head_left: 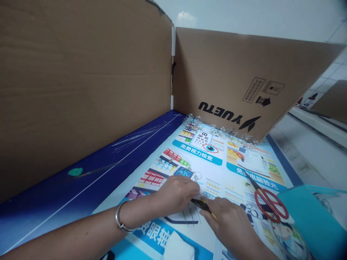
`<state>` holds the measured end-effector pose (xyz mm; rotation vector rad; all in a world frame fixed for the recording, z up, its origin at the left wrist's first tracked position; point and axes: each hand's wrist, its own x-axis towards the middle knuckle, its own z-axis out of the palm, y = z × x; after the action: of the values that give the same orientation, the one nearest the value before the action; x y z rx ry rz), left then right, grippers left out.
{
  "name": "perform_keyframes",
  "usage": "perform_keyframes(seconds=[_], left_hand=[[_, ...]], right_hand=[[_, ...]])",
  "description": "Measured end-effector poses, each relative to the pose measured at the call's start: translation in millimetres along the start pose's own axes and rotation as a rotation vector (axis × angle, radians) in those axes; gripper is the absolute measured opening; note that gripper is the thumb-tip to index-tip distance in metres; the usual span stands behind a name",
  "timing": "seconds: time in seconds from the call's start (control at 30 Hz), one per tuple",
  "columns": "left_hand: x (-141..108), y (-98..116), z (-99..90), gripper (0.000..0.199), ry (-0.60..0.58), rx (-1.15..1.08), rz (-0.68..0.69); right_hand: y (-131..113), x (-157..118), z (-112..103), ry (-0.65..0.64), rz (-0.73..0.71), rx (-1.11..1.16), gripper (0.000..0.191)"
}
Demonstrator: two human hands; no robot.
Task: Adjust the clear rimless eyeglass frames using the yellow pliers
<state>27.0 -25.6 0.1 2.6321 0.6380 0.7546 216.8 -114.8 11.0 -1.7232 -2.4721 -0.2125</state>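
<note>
Above the poster, the right hand clasps pliers; what the left hand pinches, fingers curled, I can't tell from here.

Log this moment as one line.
right hand: holding dark-tipped tool | left hand: at tool's tip, grip unclear | red-handled scissors: on printed sheet

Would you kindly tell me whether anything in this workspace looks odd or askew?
Yes: the far cardboard panel seems to stand upside down, because its printed YUETU lettering appears inverted.
</note>
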Motion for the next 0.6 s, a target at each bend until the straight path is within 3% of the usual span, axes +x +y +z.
perform_keyframes(seconds=[0.1,0.2,0.33,0.43,0.6], left_hand=[[1.5,-3.1,1.7,0.021,0.066,-0.059,-0.088],[5.6,-5.4,-1.9,0.018,0.120,-0.119,-0.278],[9.0,-5.6,-6.0,0.013,0.132,-0.161,-0.453],[10.2,0.6,-3.3,0.013,0.078,-0.152,-0.381],[21.4,21.9,5.7,0.016,-0.032,-0.195,-0.261]], right_hand=[[6.3,1.9,6.4,0.040,0.004,0.033,0.016],[19.0,5.4,15.2,0.122,0.003,0.137,0.017],[36.8,10.2,21.7,0.274,0.103,0.470,0.021],[42.8,11.8,20.8,0.293,0.206,0.608,0.020],[44.5,9.6,17.5,0.303,0.248,0.657,0.019]])
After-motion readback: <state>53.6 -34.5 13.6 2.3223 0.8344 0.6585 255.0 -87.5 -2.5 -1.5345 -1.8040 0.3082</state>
